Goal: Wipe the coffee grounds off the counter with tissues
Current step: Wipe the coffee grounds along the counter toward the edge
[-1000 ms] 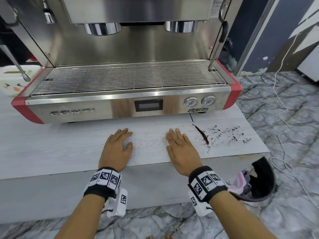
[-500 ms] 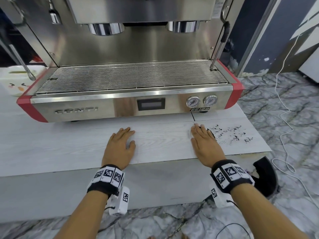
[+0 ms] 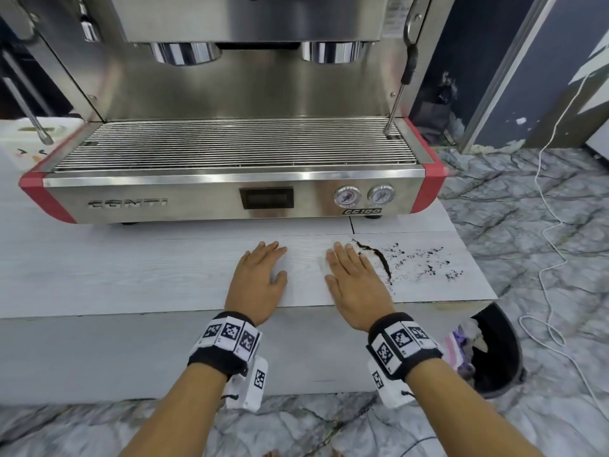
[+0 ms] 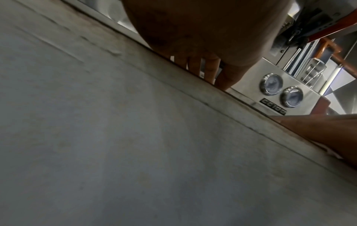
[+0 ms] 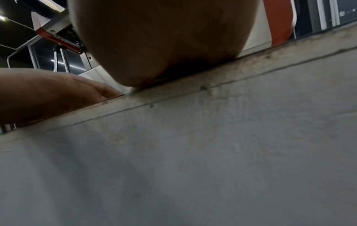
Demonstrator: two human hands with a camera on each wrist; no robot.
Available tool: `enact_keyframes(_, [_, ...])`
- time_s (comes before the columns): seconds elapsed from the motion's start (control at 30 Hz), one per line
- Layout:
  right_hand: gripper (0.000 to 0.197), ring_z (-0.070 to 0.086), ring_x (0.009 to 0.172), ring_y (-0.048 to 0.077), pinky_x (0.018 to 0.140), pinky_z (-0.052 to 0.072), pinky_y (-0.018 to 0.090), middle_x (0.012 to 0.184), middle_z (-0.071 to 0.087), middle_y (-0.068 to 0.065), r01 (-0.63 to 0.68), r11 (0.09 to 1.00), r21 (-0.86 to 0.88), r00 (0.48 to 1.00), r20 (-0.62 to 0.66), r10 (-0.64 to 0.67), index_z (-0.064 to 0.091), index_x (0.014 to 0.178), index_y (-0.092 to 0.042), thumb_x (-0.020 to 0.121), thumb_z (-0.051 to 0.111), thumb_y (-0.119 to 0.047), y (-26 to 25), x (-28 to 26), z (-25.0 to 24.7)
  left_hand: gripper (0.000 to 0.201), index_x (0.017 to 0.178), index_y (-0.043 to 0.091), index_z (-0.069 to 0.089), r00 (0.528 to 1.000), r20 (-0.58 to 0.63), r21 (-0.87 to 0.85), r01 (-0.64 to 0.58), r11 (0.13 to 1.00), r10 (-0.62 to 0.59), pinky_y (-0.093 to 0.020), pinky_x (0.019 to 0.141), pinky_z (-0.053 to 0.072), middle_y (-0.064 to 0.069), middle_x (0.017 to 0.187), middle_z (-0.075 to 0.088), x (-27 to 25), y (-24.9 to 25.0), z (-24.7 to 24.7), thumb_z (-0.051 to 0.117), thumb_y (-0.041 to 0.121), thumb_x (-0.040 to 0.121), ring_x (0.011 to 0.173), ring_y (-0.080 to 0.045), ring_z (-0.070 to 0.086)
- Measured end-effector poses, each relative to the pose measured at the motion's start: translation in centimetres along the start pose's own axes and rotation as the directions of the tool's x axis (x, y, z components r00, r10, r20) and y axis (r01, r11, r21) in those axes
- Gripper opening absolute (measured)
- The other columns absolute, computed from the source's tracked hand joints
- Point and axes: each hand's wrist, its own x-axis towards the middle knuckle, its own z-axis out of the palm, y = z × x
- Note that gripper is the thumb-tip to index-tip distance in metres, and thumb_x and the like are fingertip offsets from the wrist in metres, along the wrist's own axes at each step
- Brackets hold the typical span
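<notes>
My right hand [image 3: 350, 270] lies flat with straight fingers on the pale wood-grain counter [image 3: 131, 275], pressing a white tissue [image 3: 322, 266] whose edge peeks out at the hand's left side. A dark ridge of coffee grounds [image 3: 379, 258] curves along the hand's right edge. Scattered coffee specks [image 3: 425, 263] cover the counter further right. My left hand [image 3: 260, 273] rests flat and empty on the counter to the left. In the right wrist view the palm [image 5: 164, 45] sits at the counter's edge with a scrap of tissue [image 5: 129, 90] under it.
A steel espresso machine [image 3: 230, 201] with red corners stands right behind the hands. On the marble floor below the counter's right end is a black bin [image 3: 497, 354] holding rubbish. A white cable [image 3: 547, 225] trails across the floor at the right.
My right hand slid right into the grounds half a second ago and has since come back left with the tissue. The ridge of grounds now curves beside it. The left hand stayed put.
</notes>
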Motion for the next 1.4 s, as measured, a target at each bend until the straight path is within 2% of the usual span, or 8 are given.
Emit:
enact_keyframes(0.23, [0.075,0.002,0.148,0.019,0.116,-0.005,0.029,0.161,0.006,0.003,-0.075,0.997,0.021,0.997,0.012,0.075,0.013,0.152,-0.013,0.087,-0.006,-0.046,4.4,-1.1,-1.4,0.046,0.141,0.023,0.040,1.000,0.024,0.017,0.013,1.000,-0.013,-0.034,0.120,0.010,0.003,0.152,0.033,0.6,1.2,1.9,0.044,0.025,0.095,0.143,-0.015,0.021])
enact_keyframes(0.43, [0.054,-0.002,0.148,0.017,0.120,-0.001,0.032,0.161,0.001,0.002,-0.016,0.989,0.150,0.998,-0.058,0.025,0.010,0.152,-0.012,0.102,0.013,-0.033,1.7,-0.5,-1.4,0.046,0.141,0.022,0.040,1.000,0.011,0.087,0.005,0.996,-0.006,-0.034,0.120,0.011,0.003,0.153,0.031,0.4,1.3,2.3,0.040,0.027,0.095,0.143,-0.015,0.021])
enact_keyframes(0.57, [0.066,0.005,0.148,0.022,0.121,0.004,0.038,0.160,0.010,0.006,0.063,0.996,0.067,0.998,-0.030,-0.062,0.019,0.151,-0.010,0.094,0.004,-0.041,-0.1,-0.2,0.1,0.047,0.142,0.023,0.037,1.000,0.026,0.120,-0.003,0.993,0.000,-0.033,0.120,0.010,0.003,0.154,0.029,0.3,1.2,2.3,0.037,0.029,0.096,0.144,-0.014,0.019])
enact_keyframes(0.73, [0.068,0.001,0.148,0.017,0.117,-0.005,0.031,0.161,0.006,0.002,0.017,1.000,0.007,1.000,-0.020,-0.017,0.013,0.152,-0.014,0.092,0.000,-0.043,2.3,-0.7,-0.4,0.048,0.142,0.024,0.037,0.999,0.040,0.108,0.006,0.994,-0.011,-0.032,0.120,0.008,0.005,0.154,0.027,0.3,1.3,2.1,0.033,0.032,0.095,0.144,-0.013,0.017])
enact_keyframes(0.87, [0.073,0.002,0.148,0.017,0.119,0.001,0.033,0.161,0.007,0.003,-0.030,0.999,0.022,1.000,0.005,0.029,0.014,0.152,-0.012,0.089,-0.005,-0.044,3.7,-0.7,-1.0,0.044,0.139,0.024,0.042,0.998,0.045,0.024,0.041,0.999,-0.042,-0.032,0.120,0.009,0.005,0.153,0.029,0.8,1.2,1.9,0.044,0.026,0.095,0.144,-0.013,0.019])
enact_keyframes(1.03, [0.051,0.004,0.148,0.019,0.120,0.003,0.033,0.160,0.009,0.006,-0.019,0.992,0.125,0.999,-0.043,0.025,0.015,0.151,-0.009,0.103,0.022,-0.026,1.6,0.8,-2.1,0.044,0.136,0.022,0.047,0.999,-0.006,-0.001,0.048,0.999,-0.048,-0.036,0.119,0.014,0.003,0.151,0.034,1.4,1.2,2.1,0.049,0.023,0.092,0.142,-0.016,0.023])
enact_keyframes(1.23, [0.054,0.002,0.148,0.022,0.120,0.003,0.036,0.161,0.004,0.009,0.065,0.988,0.138,0.998,0.013,-0.067,0.010,0.151,-0.007,0.103,0.023,-0.027,-2.6,4.6,-1.4,0.046,0.137,0.020,0.045,0.999,-0.019,0.082,0.034,0.996,-0.032,-0.036,0.119,0.016,0.000,0.150,0.036,1.3,0.9,2.2,0.046,0.025,0.092,0.141,-0.017,0.026])
enact_keyframes(1.4, [0.057,-0.004,0.148,0.023,0.119,-0.004,0.038,0.161,-0.001,0.008,0.059,0.996,0.061,0.993,0.100,-0.065,0.008,0.152,-0.011,0.102,0.023,-0.034,-2.9,6.2,-0.1,0.047,0.138,0.021,0.044,0.999,-0.021,0.103,0.030,0.994,-0.028,-0.035,0.119,0.016,0.000,0.150,0.036,1.3,0.9,2.4,0.044,0.027,0.091,0.141,-0.016,0.027])
